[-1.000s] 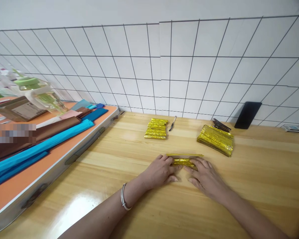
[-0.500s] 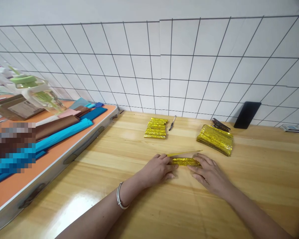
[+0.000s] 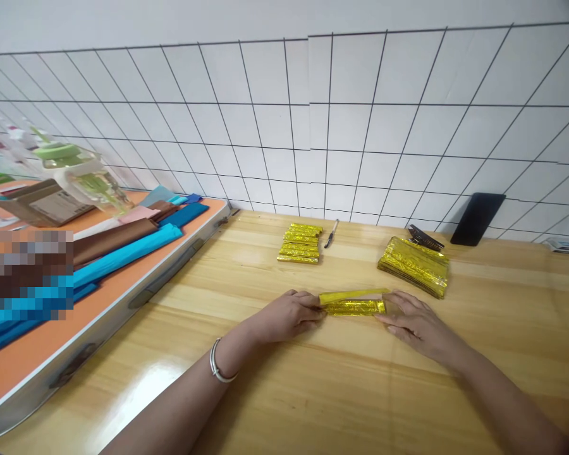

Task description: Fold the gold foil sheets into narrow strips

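A shiny gold foil paper sheet [image 3: 355,308] lies on the wooden table between my hands, partly folded, its far edge raised. My left hand [image 3: 291,316] is closed on the sheet's left end, the fingers bent and pressed together. At the other end, my right hand [image 3: 420,322] grips the sheet's right edge between thumb and fingers. Beyond my left hand lies a row of folded gold foil strips [image 3: 301,243], overlapping one another. A thick stack of flat gold foil sheets [image 3: 413,264] rests past my right hand.
A pen [image 3: 332,234] lies beside the folded strips. Behind the stack are a black clip [image 3: 425,238] and a dark phone [image 3: 478,218] leaning on the tiled wall. At left, an orange-topped surface [image 3: 123,259] bears fabric-like rolls [image 3: 137,251], a cardboard box [image 3: 42,202] and a bottle [image 3: 83,167].
Both hands have spread slightly outward along the foil sheet. The raised far edge now shows more of its gold side and stands over the near part. The view has shifted slightly.
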### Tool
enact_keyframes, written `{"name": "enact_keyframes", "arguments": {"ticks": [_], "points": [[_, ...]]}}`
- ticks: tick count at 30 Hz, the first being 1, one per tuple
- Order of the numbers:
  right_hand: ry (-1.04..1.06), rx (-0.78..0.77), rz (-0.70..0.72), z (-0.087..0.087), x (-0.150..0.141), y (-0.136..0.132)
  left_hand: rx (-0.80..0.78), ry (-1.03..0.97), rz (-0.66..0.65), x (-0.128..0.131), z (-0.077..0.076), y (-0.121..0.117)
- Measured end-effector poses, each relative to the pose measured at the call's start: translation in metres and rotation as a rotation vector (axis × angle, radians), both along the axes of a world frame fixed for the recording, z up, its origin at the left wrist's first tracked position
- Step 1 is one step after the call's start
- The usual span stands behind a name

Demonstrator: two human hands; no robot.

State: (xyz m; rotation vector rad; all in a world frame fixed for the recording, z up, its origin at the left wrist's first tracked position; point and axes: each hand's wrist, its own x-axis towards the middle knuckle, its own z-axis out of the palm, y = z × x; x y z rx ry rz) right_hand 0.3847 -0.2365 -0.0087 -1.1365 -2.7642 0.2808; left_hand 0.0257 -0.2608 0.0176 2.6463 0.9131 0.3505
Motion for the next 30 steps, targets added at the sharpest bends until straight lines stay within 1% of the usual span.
{"name": "enact_keyframes", "arguments": {"ticks": [5, 11, 15, 21, 30], "points": [[0.043, -0.054, 0.029, -0.004, 0.010, 0.009, -0.021, -0.023, -0.060, -0.010, 0.005, 0.003], [0.091, -0.080, 0.068, 0.000, 0.013, 0.011, -0.038, -0.045, -0.093, -0.014, 0.009, 0.005], [0.090, -0.068, 0.054, 0.001, 0.013, 0.010, -0.038, -0.069, -0.111, -0.014, 0.009, 0.008], [0.061, -0.039, 0.082, -0.003, 0.015, 0.012, -0.035, -0.088, -0.125, -0.014, 0.009, 0.010], [0.190, -0.043, 0.081, -0.012, 0.019, 0.014, -0.025, -0.075, -0.126, -0.012, 0.010, 0.009]]}}
